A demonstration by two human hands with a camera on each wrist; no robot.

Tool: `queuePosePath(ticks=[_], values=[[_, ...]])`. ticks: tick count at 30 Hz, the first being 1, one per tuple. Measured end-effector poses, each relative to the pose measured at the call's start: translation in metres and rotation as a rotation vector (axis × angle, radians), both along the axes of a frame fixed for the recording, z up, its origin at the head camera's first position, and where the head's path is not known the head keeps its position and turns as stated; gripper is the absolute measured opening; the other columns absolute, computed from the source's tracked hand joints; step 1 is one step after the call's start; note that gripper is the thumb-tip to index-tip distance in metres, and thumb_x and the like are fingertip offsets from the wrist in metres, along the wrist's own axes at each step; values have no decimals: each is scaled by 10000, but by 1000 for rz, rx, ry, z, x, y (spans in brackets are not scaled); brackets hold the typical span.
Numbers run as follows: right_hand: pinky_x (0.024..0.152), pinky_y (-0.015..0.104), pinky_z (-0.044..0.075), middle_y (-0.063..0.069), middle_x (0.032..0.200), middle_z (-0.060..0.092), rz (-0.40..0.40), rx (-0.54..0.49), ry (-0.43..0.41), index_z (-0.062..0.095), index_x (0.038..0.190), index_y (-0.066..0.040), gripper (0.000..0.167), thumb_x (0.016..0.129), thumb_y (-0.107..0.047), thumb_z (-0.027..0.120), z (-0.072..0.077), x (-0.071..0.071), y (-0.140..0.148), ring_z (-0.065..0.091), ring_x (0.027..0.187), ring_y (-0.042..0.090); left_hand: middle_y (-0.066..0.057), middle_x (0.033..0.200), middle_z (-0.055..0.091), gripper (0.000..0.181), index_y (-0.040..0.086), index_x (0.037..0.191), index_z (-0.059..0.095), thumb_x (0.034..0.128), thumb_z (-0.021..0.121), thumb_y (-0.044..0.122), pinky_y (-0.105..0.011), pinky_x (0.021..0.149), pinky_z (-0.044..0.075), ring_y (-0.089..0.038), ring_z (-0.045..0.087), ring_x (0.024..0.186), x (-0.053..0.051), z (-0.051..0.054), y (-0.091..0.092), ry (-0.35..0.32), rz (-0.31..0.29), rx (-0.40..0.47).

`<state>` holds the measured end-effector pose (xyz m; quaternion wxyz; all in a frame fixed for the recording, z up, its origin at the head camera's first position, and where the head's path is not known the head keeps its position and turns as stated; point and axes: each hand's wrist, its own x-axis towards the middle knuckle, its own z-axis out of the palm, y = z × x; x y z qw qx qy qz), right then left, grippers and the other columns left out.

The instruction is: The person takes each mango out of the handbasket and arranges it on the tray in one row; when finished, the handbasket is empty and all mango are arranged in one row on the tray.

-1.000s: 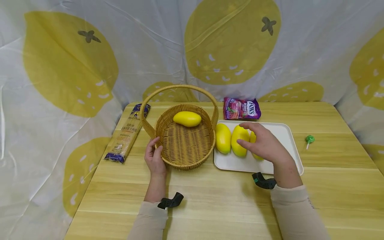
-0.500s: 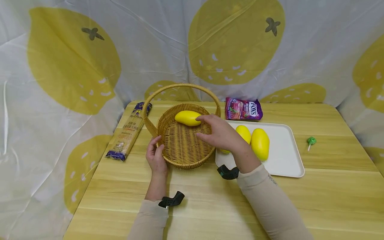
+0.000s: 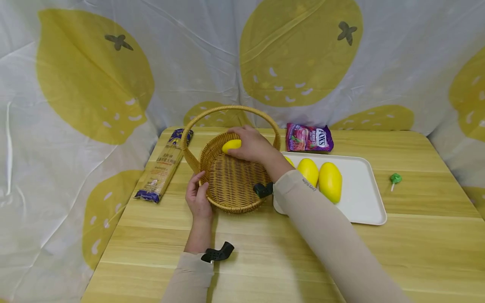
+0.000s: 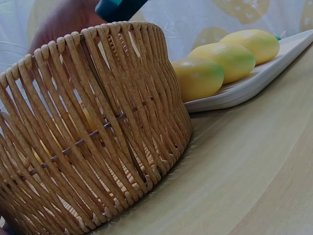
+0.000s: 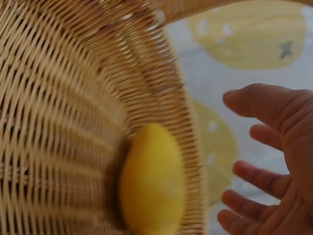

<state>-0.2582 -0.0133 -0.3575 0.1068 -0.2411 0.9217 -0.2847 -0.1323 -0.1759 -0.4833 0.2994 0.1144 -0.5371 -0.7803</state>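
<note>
A round wicker basket with a tall hoop handle stands on the table, one yellow mango lying inside against its far wall. My left hand holds the basket's left rim, thumb on the near side. Over the back of the basket is my right hand, which partly covers the mango in the head view. From the right wrist, its fingers appear spread and apart from the mango. Three more mangoes sit in a row on a white tray, the leftmost partly hidden by the right arm.
A pack of spaghetti lies left of the basket. Behind the tray is a purple candy bag. A green lollipop lies to the tray's right. A lemon-print curtain closes off the table's back.
My right hand has moved left from above the tray mangoes, across the basket rim, to the mango at the basket's back. My left hand stays at the rim.
</note>
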Motion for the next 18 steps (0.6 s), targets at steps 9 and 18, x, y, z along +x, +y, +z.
queuePosePath(ticks=[9,18], values=[[1102,554,454,75,1570,412,-54,89,41,440,1545,-315,728,900,-464,743,-31,-19,-9,334,1450,349,-11,1242,634,366,125,1058,765,880,520,-80,-217,1133,377,-191,420,1425,-2,2,0,-8,7,-17],[1058,543,472,71,1538,419,-61,149,61,462,1525,-336,713,889,-434,767,-43,-21,-11,380,1374,334,-27,1268,629,351,120,1069,762,884,527,-63,-254,1174,345,-196,405,1446,0,3,0,-17,3,-15]])
